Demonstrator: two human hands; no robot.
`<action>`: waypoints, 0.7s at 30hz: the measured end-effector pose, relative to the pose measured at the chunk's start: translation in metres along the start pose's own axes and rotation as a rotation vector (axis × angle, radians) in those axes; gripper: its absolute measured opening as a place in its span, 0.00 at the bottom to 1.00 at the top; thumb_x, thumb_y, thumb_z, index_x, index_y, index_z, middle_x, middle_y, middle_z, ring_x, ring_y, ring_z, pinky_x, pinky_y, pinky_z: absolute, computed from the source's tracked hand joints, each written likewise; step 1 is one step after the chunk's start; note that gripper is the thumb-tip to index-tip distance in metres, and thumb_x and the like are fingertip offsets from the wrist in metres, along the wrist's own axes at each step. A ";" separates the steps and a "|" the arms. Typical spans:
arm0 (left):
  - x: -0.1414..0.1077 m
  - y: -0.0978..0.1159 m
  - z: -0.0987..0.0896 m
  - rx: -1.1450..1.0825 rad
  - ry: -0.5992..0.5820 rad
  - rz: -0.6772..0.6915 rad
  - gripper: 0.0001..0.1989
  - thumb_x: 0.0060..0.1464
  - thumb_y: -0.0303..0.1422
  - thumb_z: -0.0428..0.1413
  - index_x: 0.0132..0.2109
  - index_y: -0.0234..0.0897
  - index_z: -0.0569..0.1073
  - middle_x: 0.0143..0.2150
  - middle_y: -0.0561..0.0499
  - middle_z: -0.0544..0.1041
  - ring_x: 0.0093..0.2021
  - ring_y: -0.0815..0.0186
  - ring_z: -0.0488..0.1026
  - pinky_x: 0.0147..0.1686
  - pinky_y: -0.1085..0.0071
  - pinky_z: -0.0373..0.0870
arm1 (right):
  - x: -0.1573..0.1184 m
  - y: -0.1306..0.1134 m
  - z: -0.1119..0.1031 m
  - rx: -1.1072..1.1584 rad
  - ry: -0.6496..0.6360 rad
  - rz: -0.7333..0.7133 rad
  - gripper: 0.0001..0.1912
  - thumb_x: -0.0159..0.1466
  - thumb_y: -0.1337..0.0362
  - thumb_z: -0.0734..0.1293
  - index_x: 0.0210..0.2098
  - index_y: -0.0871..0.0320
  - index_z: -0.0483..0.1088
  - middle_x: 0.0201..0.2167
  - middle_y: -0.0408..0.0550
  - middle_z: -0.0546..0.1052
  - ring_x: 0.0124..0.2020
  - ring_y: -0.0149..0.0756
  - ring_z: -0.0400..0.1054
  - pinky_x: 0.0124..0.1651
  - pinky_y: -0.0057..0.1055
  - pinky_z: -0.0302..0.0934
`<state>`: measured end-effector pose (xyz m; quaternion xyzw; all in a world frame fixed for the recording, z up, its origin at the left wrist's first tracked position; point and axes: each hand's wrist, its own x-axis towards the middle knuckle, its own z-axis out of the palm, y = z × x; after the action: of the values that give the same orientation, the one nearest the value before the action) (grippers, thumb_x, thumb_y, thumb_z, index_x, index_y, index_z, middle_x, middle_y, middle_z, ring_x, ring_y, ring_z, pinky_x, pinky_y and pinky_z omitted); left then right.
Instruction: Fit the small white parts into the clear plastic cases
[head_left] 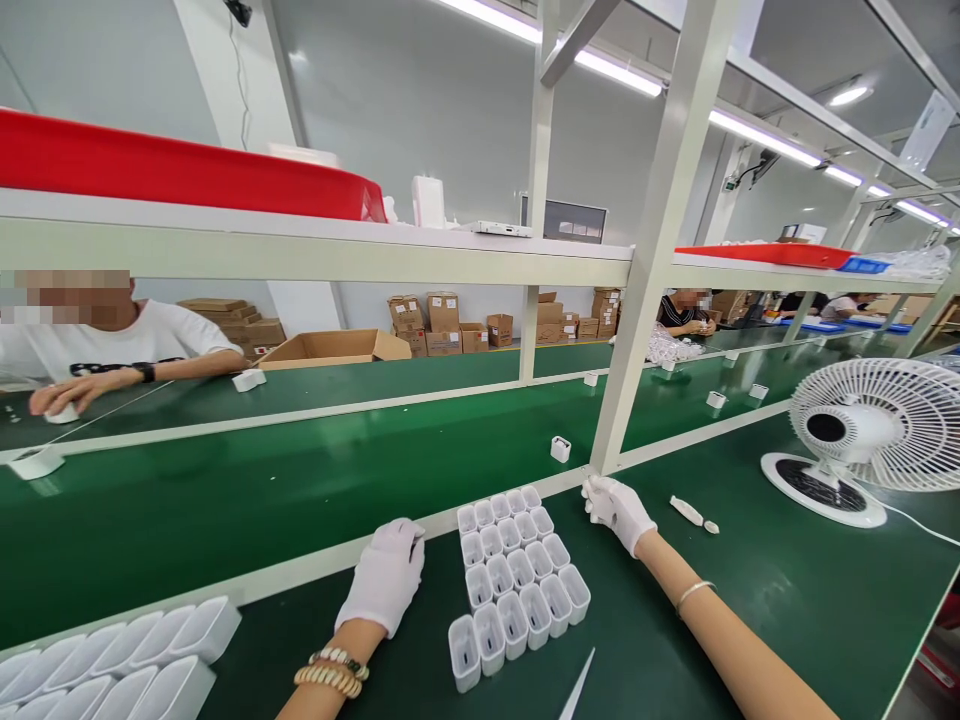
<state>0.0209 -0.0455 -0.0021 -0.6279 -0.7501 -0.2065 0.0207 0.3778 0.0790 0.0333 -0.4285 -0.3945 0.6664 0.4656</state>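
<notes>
My left hand (384,572), in a white glove, rests by the pale strip along the conveyor's near edge. Its fingers are curled in, and whatever they may hold is hidden. To its right stand rows of small white open-topped plastic cups (517,580), several of them with a small dark mark inside. Beyond the cups, my right hand (616,508), also gloved, is closed at the foot of the metal post (637,300); I cannot make out anything in its fingers. A small white housing (560,449) sits on the green belt just past that hand.
More white containers (120,660) stand at lower left. A pointed white object (577,685) lies near the front. On the right are a small white tool (686,512) and a fan (862,430). Across the belt (300,480), a person (150,340) handles a white part. A shelf (315,255) crosses overhead.
</notes>
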 end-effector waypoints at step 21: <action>-0.002 0.008 -0.009 0.001 -0.014 -0.015 0.13 0.63 0.27 0.47 0.44 0.34 0.77 0.48 0.41 0.78 0.51 0.54 0.74 0.52 0.61 0.71 | 0.003 0.012 0.004 -0.395 0.206 -0.290 0.15 0.70 0.58 0.66 0.50 0.62 0.70 0.44 0.50 0.76 0.39 0.34 0.73 0.40 0.35 0.72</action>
<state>0.0268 -0.0498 0.0075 -0.6238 -0.7549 -0.2019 0.0145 0.3700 0.0782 0.0228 -0.5157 -0.5248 0.4554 0.5012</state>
